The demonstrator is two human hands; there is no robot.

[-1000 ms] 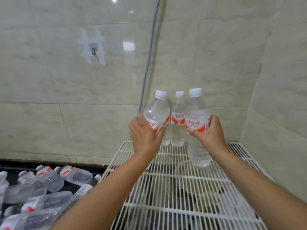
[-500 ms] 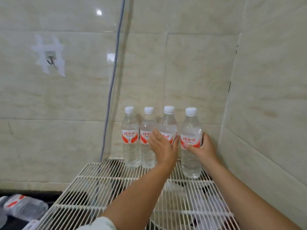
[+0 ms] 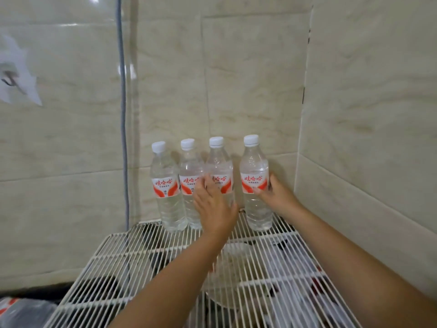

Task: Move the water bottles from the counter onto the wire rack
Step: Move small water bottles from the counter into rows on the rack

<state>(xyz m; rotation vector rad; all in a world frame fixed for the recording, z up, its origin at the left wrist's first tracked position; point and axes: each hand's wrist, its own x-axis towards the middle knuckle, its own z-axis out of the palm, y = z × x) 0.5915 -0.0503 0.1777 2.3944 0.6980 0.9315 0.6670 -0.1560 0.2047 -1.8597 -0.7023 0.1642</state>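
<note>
Four clear white-capped plastic water bottles (image 3: 255, 183) upright along rear of white wire rack (image 3: 132, 261); right hand (image 3: 277, 196) wrapped round rightmost, left hand (image 3: 212, 204) loosely against third.

Four clear water bottles (image 3: 214, 183) with white caps and red labels stand upright in a row at the back of the white wire rack (image 3: 146, 252).
</note>
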